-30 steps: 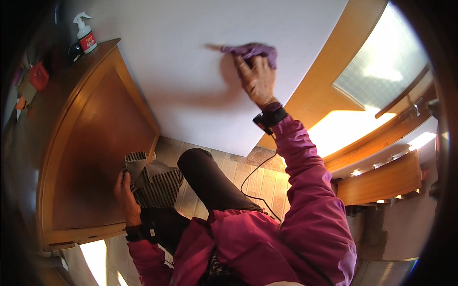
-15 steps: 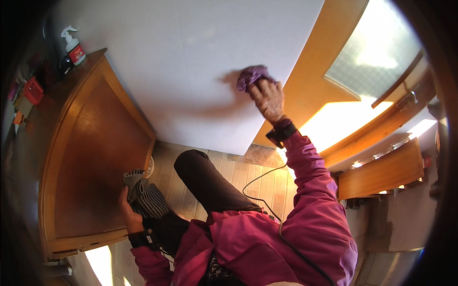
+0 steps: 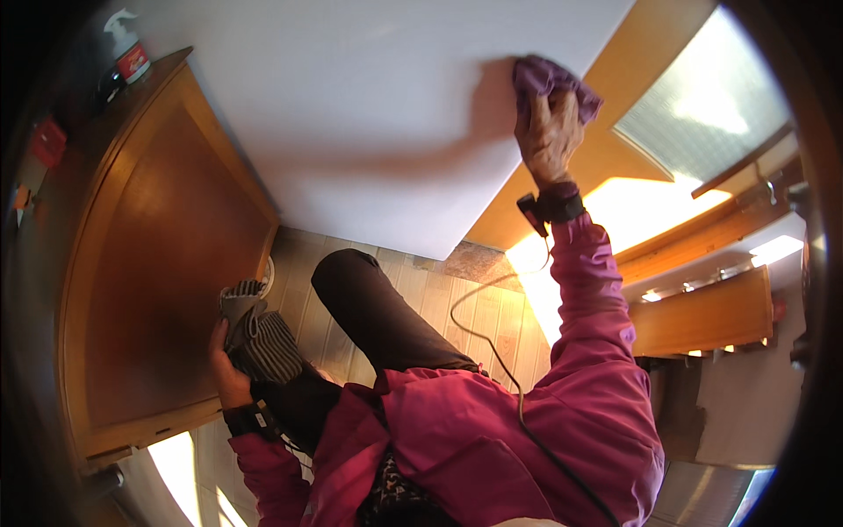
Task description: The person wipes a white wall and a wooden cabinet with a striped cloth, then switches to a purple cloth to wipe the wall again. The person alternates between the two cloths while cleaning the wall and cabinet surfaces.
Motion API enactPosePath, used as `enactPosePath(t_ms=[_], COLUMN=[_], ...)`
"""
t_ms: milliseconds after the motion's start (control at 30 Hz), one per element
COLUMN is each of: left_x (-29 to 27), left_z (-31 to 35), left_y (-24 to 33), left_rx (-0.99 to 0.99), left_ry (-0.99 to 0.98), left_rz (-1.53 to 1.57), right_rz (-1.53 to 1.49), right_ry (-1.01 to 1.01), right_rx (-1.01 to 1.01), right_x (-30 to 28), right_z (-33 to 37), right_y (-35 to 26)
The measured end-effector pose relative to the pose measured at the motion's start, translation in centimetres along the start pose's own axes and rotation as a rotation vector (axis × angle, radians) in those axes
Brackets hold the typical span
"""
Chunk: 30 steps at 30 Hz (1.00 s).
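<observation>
Right arm raised and outstretched, a person in a magenta jacket [image 3: 474, 422] grips a crumpled, dull-purple cloth [image 3: 548, 75] in the right hand [image 3: 550, 143] at the right edge of a white panel [image 3: 378, 114]. The left hand [image 3: 228, 373], held low, touches a grey striped cloth [image 3: 268, 347], its grip unclear. Atop a wooden cabinet [image 3: 176, 255] are 2 containers, a trigger spray bottle [image 3: 132, 61] and a red box [image 3: 48, 142], contents indiscernible.

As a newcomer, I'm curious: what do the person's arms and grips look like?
Left sleeve and right sleeve are magenta. Left grip and right grip are bare hands. The black left wristband bears a pale mark; the black right wristband, a dark box and thin cable.
</observation>
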<state>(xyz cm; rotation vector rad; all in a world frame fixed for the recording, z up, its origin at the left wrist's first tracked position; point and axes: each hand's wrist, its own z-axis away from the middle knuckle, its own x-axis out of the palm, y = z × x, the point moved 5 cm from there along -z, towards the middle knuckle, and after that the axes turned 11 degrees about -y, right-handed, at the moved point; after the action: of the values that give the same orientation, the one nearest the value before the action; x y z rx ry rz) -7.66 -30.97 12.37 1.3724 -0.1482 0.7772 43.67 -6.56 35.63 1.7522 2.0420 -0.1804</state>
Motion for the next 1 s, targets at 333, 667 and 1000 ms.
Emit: enactPosePath(t_ms=[333, 667, 1000], left_x=[0.0, 0.3, 0.4], left_z=[0.1, -0.1, 0.0], left_y=[-0.2, 0.1, -0.1], left_rx=[0.016, -0.024, 0.002], left_ry=[-0.055, -0.053, -0.048], left_rz=[0.063, 0.02, 0.034], right_rz=[-0.269, -0.258, -0.107], right_ry=[-0.595, 0.023, -0.022], right_rx=[-0.258, -0.369, -0.364], right_x=[10.3, 6.1, 11.0], right_z=[16.0, -4.3, -6.2], right_y=[-9.1, -14.3, -18.3])
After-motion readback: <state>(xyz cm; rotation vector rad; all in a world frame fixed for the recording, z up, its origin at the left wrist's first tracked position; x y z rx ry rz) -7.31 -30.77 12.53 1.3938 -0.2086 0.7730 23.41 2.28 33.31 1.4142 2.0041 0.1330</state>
